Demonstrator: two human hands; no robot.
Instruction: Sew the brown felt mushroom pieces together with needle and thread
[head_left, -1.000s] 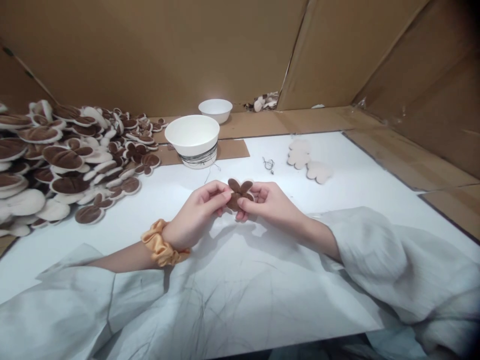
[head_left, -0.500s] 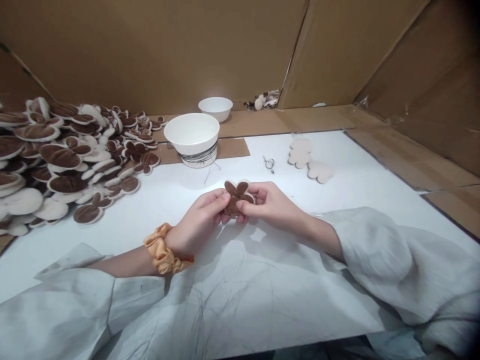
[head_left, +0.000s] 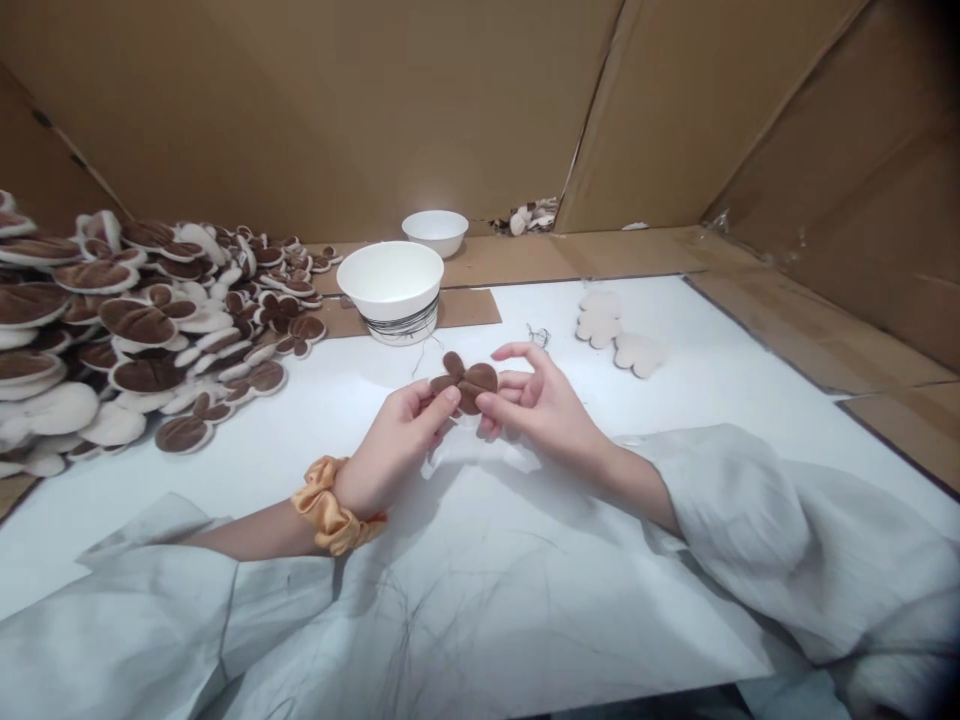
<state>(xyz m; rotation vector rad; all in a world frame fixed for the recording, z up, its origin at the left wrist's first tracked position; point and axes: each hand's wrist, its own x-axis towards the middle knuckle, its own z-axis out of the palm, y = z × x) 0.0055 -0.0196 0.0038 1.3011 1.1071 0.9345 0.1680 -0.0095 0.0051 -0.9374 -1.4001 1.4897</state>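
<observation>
Between both hands, above the white table, is a brown plush piece (head_left: 478, 380) with rounded lobes, its brown side facing up. My left hand (head_left: 409, 425) pinches its left end between thumb and fingers. The right end is gripped by my right hand (head_left: 534, 400), thumb on top, with the index finger lifted off and bent. An orange scrunchie (head_left: 330, 508) sits round the left wrist.
A large pile of brown and white plush pieces (head_left: 142, 375) fills the left. A white tub wound with dark thread (head_left: 401, 325) and a white bowl (head_left: 435, 232) stand behind. Two pale cut pieces (head_left: 637, 353) and tangled thread (head_left: 538, 338) lie right of centre.
The plush piece has turned, so its small lobes now point up and left instead of straight up. My right index finger has lifted away from it.
</observation>
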